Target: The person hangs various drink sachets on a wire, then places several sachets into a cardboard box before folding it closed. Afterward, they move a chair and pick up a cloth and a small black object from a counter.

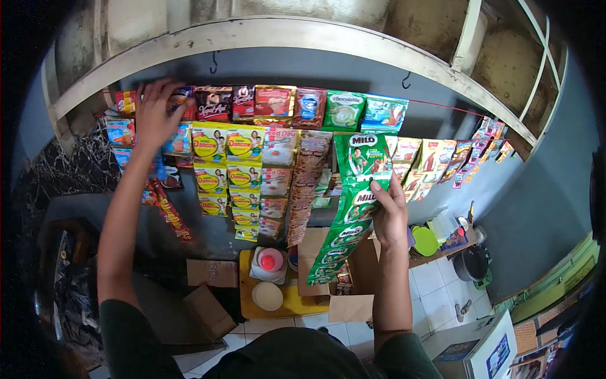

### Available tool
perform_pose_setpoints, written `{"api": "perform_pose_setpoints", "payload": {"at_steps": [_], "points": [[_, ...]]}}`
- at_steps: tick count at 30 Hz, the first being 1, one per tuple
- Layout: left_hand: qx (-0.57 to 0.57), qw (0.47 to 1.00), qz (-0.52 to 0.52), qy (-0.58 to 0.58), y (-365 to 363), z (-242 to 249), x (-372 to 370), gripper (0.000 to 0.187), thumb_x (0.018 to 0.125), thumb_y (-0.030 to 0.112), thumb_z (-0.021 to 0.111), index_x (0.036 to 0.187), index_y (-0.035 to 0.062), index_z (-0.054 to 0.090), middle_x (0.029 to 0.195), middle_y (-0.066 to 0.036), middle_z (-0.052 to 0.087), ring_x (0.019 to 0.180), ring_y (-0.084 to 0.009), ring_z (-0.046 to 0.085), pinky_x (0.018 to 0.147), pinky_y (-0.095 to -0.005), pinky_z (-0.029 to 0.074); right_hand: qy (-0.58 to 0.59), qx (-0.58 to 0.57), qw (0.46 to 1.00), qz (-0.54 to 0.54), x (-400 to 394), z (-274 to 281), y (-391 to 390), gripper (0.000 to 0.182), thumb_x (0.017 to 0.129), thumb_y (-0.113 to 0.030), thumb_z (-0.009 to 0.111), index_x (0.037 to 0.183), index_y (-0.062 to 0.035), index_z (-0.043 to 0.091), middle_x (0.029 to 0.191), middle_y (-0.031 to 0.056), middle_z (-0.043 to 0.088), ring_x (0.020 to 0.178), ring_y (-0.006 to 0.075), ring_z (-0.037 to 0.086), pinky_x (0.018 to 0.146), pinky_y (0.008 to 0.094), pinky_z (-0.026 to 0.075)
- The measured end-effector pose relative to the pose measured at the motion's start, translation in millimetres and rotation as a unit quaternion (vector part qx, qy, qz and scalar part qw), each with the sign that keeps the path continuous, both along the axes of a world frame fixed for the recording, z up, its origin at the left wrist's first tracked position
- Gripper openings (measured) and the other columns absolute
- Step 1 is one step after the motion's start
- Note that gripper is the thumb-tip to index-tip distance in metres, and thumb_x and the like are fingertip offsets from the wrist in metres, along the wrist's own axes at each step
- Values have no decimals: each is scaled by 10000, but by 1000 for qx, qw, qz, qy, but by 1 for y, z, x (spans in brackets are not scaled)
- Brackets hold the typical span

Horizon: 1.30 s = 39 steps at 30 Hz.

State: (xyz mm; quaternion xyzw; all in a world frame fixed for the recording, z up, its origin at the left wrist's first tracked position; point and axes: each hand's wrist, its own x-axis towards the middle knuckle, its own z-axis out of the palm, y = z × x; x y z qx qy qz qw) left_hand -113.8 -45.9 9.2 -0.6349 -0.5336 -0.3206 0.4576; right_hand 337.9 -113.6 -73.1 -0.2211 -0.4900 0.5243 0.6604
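Note:
My right hand (392, 211) grips a long strip of green Milo sachets (353, 201), thumb on its front face. The strip slants down to the left, in front of the other hanging sachets. At the upper left, my left hand (161, 104) reaches to the top row, slightly blurred. Its fingers are apart over a dark blue and red sachet (181, 96), and they hide part of it. Right of that hand hang black and red Kapal Api sachets (213, 103). Below are strips of yellow Dancow sachets (210, 145) and white-red Good Day sachets (278, 148).
A red line (442, 106) runs along the grey wall, with more sachet strips (435, 158) at right. Beneath stand a yellow table (248, 297), an open cardboard box (310, 247) and a pink container (270, 259). A pale beam (284, 33) arches overhead, with a black hook (406, 80) under it.

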Motion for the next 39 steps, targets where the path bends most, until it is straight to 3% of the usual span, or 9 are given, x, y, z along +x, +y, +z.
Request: {"api": "perform_pose_setpoints", "payload": {"at_steps": [3,6,11,15,20,27,32,38,39], "points": [[69,977,-200,35,-31,-20,69,367,728,306,774,986,91,625,802,-64,635,762,-258,595,741,-412,445,22,-3,1000,9,14,-2,5,534,864,-54,586,1363,6,406,1261,85,546,1138,175,519,991,321,372],[-127,881,-399,-222,-39,-48,169,391,749,255,780,1067,92,623,617,-7,622,511,-148,594,488,-309,454,26,0,999,22,20,-2,9,550,859,-50,581,1375,-3,395,1271,82,537,1155,181,506,1000,331,363],[-432,709,-449,-331,-21,-28,275,316,907,99,570,1216,31,576,702,-30,652,518,-87,601,471,-232,464,25,18,997,75,42,-8,12,574,875,-29,583,1401,14,358,1283,94,546,1162,164,509,999,305,365],[-398,620,-525,-426,17,-31,330,274,965,63,428,1171,11,601,836,-66,681,544,-88,615,475,-237,484,6,13,998,54,88,-9,24,595,873,-28,585,1415,6,341,1303,89,532,1170,166,502,1009,309,359],[-223,726,-565,-323,64,-17,410,299,920,24,440,1160,71,613,907,-122,691,796,-154,662,712,-288,512,-32,20,999,35,149,17,50,563,891,-38,581,1407,-29,356,1267,84,547,1107,147,542,928,292,443],[-204,720,-545,-378,134,18,482,367,901,53,467,1258,113,524,1032,-155,669,891,-218,654,785,-316,489,-96,84,992,17,211,55,140,473,902,-60,595,1342,-5,431,1170,82,607,1020,132,579,885,264,456],[-156,744,-492,-423,135,13,500,715,889,108,569,1445,17,129,1100,-205,636,967,-240,647,799,-329,519,-101,57,993,33,230,84,201,332,880,-57,610,1183,44,519,1020,106,645,879,147,623,770,278,505],[-270,782,-385,-409,89,-55,513,683,868,207,686,1379,35,267,1060,-153,645,909,-172,633,799,-306,511,-44,-19,997,68,225,110,227,301,867,-57,627,1131,48,527,979,91,646,888,173,626,755,305,523],[-287,740,-438,-422,92,-64,515,504,861,220,695,1246,2,455,961,-147,669,831,-187,658,695,-297,515,-67,7,995,79,223,113,230,294,865,-88,642,1108,50,550,976,87,651,884,168,624,748,302,522]]}}
